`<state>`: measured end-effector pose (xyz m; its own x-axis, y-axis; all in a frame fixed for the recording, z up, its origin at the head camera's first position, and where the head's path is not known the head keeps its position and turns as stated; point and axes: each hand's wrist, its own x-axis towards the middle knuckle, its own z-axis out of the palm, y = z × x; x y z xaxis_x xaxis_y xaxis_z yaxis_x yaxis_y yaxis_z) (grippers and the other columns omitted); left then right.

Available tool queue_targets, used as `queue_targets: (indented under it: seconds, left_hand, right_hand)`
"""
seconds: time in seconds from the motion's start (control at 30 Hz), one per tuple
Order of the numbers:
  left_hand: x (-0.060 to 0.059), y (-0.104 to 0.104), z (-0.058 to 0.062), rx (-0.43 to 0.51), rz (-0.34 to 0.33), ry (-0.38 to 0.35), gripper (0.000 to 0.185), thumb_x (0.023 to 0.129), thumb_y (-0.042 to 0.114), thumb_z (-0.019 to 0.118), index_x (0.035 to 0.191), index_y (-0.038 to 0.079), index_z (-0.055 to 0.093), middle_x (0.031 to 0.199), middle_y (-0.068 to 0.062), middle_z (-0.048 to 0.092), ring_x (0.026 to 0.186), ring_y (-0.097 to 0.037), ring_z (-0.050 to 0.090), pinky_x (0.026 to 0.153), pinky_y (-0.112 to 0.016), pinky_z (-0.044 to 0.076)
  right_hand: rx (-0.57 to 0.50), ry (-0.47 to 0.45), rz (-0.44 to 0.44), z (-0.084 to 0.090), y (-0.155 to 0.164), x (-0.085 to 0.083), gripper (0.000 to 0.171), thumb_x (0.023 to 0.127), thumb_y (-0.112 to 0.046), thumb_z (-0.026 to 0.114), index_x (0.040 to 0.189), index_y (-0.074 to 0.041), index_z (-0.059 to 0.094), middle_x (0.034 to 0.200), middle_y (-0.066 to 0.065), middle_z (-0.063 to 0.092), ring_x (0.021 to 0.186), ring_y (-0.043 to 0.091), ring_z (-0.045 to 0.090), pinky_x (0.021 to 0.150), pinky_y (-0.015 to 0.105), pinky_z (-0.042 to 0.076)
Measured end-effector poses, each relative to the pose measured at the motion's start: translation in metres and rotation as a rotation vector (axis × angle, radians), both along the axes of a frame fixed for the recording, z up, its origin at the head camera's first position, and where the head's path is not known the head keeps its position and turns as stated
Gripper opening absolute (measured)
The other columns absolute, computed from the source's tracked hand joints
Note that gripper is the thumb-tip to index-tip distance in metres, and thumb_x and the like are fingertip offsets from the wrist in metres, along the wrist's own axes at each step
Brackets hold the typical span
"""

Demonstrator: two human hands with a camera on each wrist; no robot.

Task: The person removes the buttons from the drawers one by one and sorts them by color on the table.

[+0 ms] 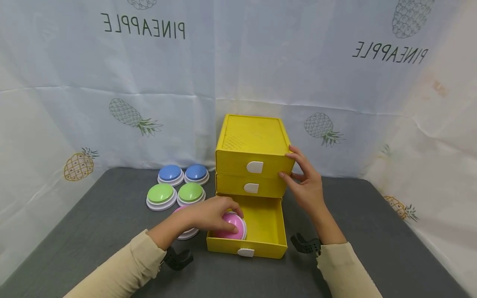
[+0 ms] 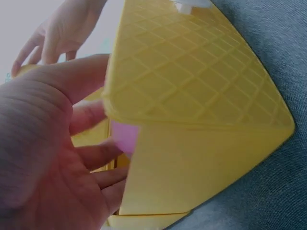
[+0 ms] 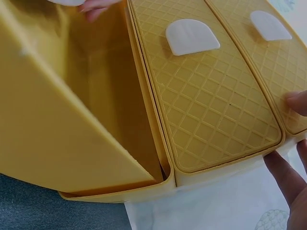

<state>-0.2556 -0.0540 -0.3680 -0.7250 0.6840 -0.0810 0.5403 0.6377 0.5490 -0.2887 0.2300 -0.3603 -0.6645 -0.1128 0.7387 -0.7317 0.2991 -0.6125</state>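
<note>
A yellow cabinet (image 1: 257, 132) of stacked drawers stands on the table, its bottom drawer (image 1: 266, 250) pulled out. Inside that drawer, at its left end, my left hand (image 1: 212, 213) grips a pink dome button (image 1: 232, 225) with a white base. In the left wrist view, the drawer front hides most of the pink dome (image 2: 125, 138). My right hand (image 1: 307, 188) holds the cabinet's right front edge, thumb on the front face and fingers around the side. Its thumb (image 3: 297, 102) shows against the textured drawer front in the right wrist view.
Left of the cabinet stand two blue dome buttons (image 1: 170, 173) and two green ones (image 1: 160, 193) on white bases. Another pink button (image 1: 188, 234) lies partly hidden under my left forearm. A pineapple-print curtain (image 1: 179, 62) hangs behind the dark table (image 1: 112, 231).
</note>
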Motion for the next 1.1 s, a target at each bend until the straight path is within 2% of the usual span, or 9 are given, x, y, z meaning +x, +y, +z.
queue_targets:
  seconds: [0.2,0.33,0.43,0.6,0.83,1.0,1.1]
  left_hand:
    - [-0.001,0.000,0.001,0.059,-0.022,-0.001,0.030,0.084,0.029,0.082,0.112,0.023,0.073,0.114,0.004,0.063,0.102,-0.013,0.056,0.092,-0.030,0.051]
    - [-0.001,0.000,-0.002,0.089,-0.030,0.020,0.031,0.083,0.030,0.082,0.112,0.022,0.074,0.116,0.004,0.067,0.104,-0.012,0.058,0.092,-0.028,0.052]
    - [-0.001,0.000,-0.004,0.108,-0.006,0.033,0.031,0.083,0.028,0.082,0.112,0.021,0.074,0.114,0.004,0.071,0.102,-0.012,0.060,0.088,-0.026,0.053]
    - [0.003,-0.004,-0.003,0.209,0.107,0.061,0.029,0.083,0.026,0.082,0.111,0.019,0.076,0.110,0.005,0.073,0.099,-0.012,0.061,0.085,-0.029,0.055]
    - [0.017,-0.016,0.010,0.447,0.350,0.069,0.032,0.083,0.027,0.084,0.114,0.022,0.075,0.115,0.002,0.072,0.102,-0.017,0.064,0.087,-0.034,0.059]
    - [0.024,-0.034,0.017,0.550,0.404,0.097,0.036,0.085,0.028,0.082,0.118,0.017,0.074,0.120,-0.005,0.071,0.099,-0.020,0.067,0.083,-0.033,0.060]
    - [0.029,-0.048,0.018,0.561,0.435,0.120,0.036,0.086,0.028,0.081,0.119,0.015,0.073,0.121,-0.008,0.071,0.095,-0.019,0.068,0.078,-0.029,0.058]
  right_hand:
    - [0.004,-0.003,-0.007,0.000,0.000,0.000,0.057,0.084,0.011,0.073,0.137,-0.004,0.059,0.158,0.008,0.045,0.144,0.001,0.042,0.088,0.011,0.054]
    - [0.008,-0.005,-0.011,0.000,0.000,0.000,0.058,0.084,0.011,0.074,0.137,-0.005,0.058,0.158,0.007,0.045,0.144,0.001,0.042,0.088,0.011,0.053]
    - [0.008,-0.003,-0.010,-0.001,0.000,0.000,0.059,0.083,0.011,0.075,0.137,-0.004,0.058,0.158,0.008,0.045,0.144,0.001,0.043,0.088,0.011,0.053]
    - [-0.004,-0.005,-0.003,-0.001,-0.001,0.000,0.058,0.083,0.012,0.075,0.137,-0.004,0.059,0.158,0.008,0.045,0.143,0.001,0.043,0.088,0.012,0.054]
    - [0.000,0.001,-0.011,0.000,-0.002,0.000,0.058,0.083,0.011,0.075,0.137,-0.004,0.059,0.158,0.009,0.046,0.142,0.001,0.044,0.087,0.011,0.053]
    - [0.001,-0.005,-0.029,0.000,-0.001,0.001,0.058,0.083,0.011,0.075,0.137,-0.004,0.059,0.158,0.007,0.046,0.142,0.000,0.044,0.087,0.010,0.053]
    - [0.008,-0.006,-0.028,0.000,-0.001,0.001,0.058,0.083,0.011,0.075,0.137,-0.004,0.059,0.158,0.008,0.046,0.142,0.000,0.044,0.087,0.010,0.053]
